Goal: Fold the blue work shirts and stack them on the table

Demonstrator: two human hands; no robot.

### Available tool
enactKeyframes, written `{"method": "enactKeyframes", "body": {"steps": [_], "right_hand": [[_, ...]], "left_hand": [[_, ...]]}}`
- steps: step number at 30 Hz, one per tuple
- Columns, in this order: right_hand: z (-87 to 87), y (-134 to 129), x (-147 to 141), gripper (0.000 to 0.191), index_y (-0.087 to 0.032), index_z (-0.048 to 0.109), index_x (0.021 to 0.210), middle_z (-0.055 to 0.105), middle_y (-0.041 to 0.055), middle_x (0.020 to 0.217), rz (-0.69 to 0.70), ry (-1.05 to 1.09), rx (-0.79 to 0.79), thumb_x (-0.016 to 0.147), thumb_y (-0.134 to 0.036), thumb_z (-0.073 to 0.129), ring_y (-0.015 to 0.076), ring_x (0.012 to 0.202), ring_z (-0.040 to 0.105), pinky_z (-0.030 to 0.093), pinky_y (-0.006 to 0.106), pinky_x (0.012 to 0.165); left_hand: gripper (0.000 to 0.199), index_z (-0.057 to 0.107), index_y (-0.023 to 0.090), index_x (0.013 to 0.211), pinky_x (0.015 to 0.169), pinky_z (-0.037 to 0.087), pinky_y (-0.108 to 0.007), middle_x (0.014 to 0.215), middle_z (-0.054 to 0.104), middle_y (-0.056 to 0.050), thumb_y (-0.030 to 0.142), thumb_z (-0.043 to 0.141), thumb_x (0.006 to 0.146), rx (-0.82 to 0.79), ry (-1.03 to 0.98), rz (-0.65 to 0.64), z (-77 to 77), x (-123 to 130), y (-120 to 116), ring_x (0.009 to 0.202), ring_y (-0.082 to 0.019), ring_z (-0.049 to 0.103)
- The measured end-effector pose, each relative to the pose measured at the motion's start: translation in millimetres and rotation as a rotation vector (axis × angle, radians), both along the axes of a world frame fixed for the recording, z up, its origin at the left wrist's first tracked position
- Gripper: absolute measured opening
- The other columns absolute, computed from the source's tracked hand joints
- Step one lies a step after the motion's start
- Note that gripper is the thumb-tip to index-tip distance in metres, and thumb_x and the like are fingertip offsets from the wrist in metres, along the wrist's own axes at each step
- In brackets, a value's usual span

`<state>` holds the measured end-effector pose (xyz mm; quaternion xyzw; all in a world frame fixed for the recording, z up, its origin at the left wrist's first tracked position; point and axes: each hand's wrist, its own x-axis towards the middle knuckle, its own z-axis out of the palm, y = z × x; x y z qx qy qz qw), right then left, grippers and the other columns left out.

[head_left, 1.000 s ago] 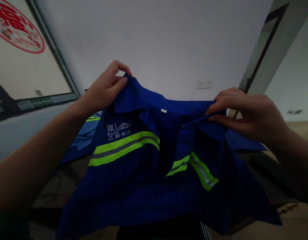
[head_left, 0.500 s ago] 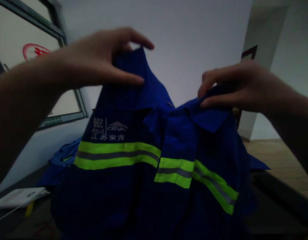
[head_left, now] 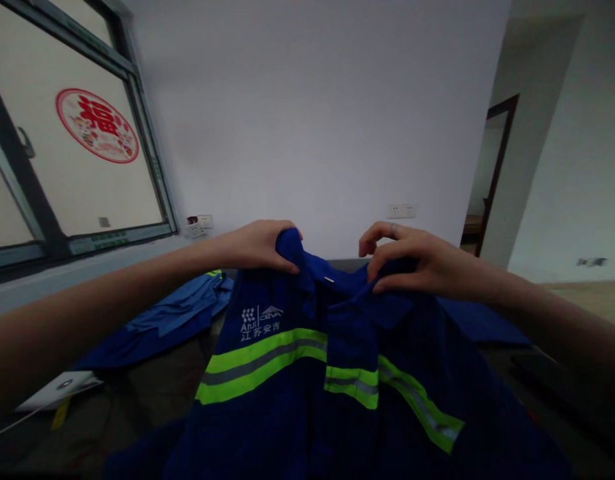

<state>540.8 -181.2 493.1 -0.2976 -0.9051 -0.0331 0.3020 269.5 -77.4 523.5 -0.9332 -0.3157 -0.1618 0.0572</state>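
A dark blue work jacket [head_left: 267, 437] with yellow-green and grey reflective bands faces me, its front closed and its collar upward. White lettering [head_left: 262, 323] marks the chest on the left side. My left hand [head_left: 267, 250] pinches the collar's left side between thumb and fingers. On the other side my right hand [head_left: 412, 260], with a ring on one finger, grips the collar between thumb and index finger. A small white label [head_left: 328, 280] shows inside the neck. The jacket's lower part runs into shadow at the bottom of the view.
More blue clothing [head_left: 172, 313] lies on the dark table [head_left: 157, 393] at left, and a blue piece [head_left: 480, 323] at right. A white box [head_left: 57, 390] with a cord sits at the left edge. A dark flat object [head_left: 562, 393] lies right. Behind stand a wall and a window [head_left: 87, 133].
Both hands have lowered the jacket and carried it farther from me, still gripping the collar. The view has shifted, with more wall and window showing.
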Motion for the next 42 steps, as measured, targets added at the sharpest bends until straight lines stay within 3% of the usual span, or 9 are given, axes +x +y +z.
{"method": "enactKeyframes", "body": {"steps": [3,13,20,26,29,31,34,39,42], "right_hand": [[-5.1,-5.6,-8.1,0.015,-0.021,0.071,0.080,0.058,0.0048,0.102,-0.022,-0.014,0.045,0.083,-0.035,0.066,0.0172,0.093,0.055,0.044,0.029,0.081],[-41.9,-30.9,-61.0,0.017,-0.018,0.066,0.082,0.063,0.0071,0.075,-0.324,-0.393,0.537,0.088,-0.009,0.053,0.0176,0.074,0.050,0.034,0.028,0.063],[-43.8,17.1,-11.6,0.005,-0.018,0.063,0.085,0.060,0.0115,0.099,-0.526,-0.185,0.439,0.085,-0.023,0.062,0.0245,0.091,0.051,0.043,0.034,0.074],[-88.8,57.2,14.2,0.038,-0.023,0.057,0.113,0.057,0.0103,0.114,-0.411,0.279,0.121,0.080,-0.040,0.068,0.0284,0.109,0.053,0.045,0.048,0.095],[-127.1,65.1,23.9,0.075,-0.025,0.037,0.140,0.052,0.0131,0.131,-0.367,0.469,-0.213,0.077,-0.047,0.069,0.0290,0.120,0.052,0.043,0.049,0.101],[-151.0,67.5,34.6,0.082,-0.027,0.027,0.147,0.055,0.0140,0.131,-0.347,0.547,-0.545,0.079,-0.053,0.065,0.0281,0.115,0.058,0.048,0.049,0.098],[-176.6,69.1,50.5,0.067,-0.027,0.038,0.143,0.061,0.0113,0.127,-0.326,0.628,-0.948,0.085,-0.056,0.055,0.0260,0.109,0.063,0.051,0.045,0.095],[-195.9,76.3,53.1,0.034,-0.022,0.067,0.109,0.069,0.0068,0.117,-0.323,0.718,-1.208,0.089,-0.047,0.055,0.0219,0.104,0.066,0.052,0.036,0.095],[-203.6,84.0,44.6,0.026,-0.018,0.069,0.098,0.074,0.0081,0.102,-0.337,0.731,-1.343,0.088,-0.039,0.057,0.0201,0.088,0.070,0.056,0.034,0.085]], "left_hand": [[0.044,0.063,0.019,0.093,0.074,0.047,-0.032,0.088,0.067,-0.005,0.055,0.069,0.069,0.022,-0.037,0.081,-4.9,9.4,-5.0,0.084,-0.024,0.063],[0.044,0.062,0.016,0.097,0.078,0.048,-0.034,0.092,0.067,-0.007,0.054,0.062,0.074,0.027,-0.086,0.086,-2.8,29.9,-25.4,0.087,-0.025,0.062],[0.054,0.053,0.024,0.127,0.082,0.051,-0.035,0.099,0.069,-0.003,0.037,0.066,0.076,-0.301,-0.169,-0.100,5.8,1.4,-28.2,0.097,-0.025,0.065],[0.071,0.045,0.028,0.138,0.085,0.054,-0.038,0.108,0.071,-0.006,0.029,0.073,0.073,-0.759,-0.365,-0.181,-8.7,-17.1,-24.1,0.100,-0.027,0.066],[0.073,0.046,0.026,0.137,0.088,0.054,-0.041,0.113,0.069,-0.008,0.031,0.076,0.071,-0.842,-0.460,-0.132,-32.0,-18.5,-9.6,0.104,-0.029,0.065],[0.072,0.048,0.025,0.135,0.092,0.053,-0.042,0.118,0.068,-0.009,0.032,0.077,0.070,-0.876,-0.539,-0.099,-53.2,-19.3,2.6,0.108,-0.028,0.064],[0.066,0.053,0.025,0.130,0.094,0.052,-0.039,0.119,0.068,-0.009,0.039,0.077,0.070,-1.007,-0.657,-0.010,-90.3,-25.0,20.0,0.109,-0.026,0.064],[0.056,0.070,0.017,0.100,0.083,0.057,-0.034,0.103,0.073,-0.012,0.061,0.073,0.066,-1.315,-0.549,0.320,-149.8,-54.9,41.0,0.098,-0.029,0.069],[0.055,0.071,0.017,0.096,0.083,0.056,-0.033,0.107,0.072,-0.013,0.061,0.075,0.064,-1.405,-0.585,0.364,-173.7,-75.5,47.0,0.097,-0.028,0.069]]}}
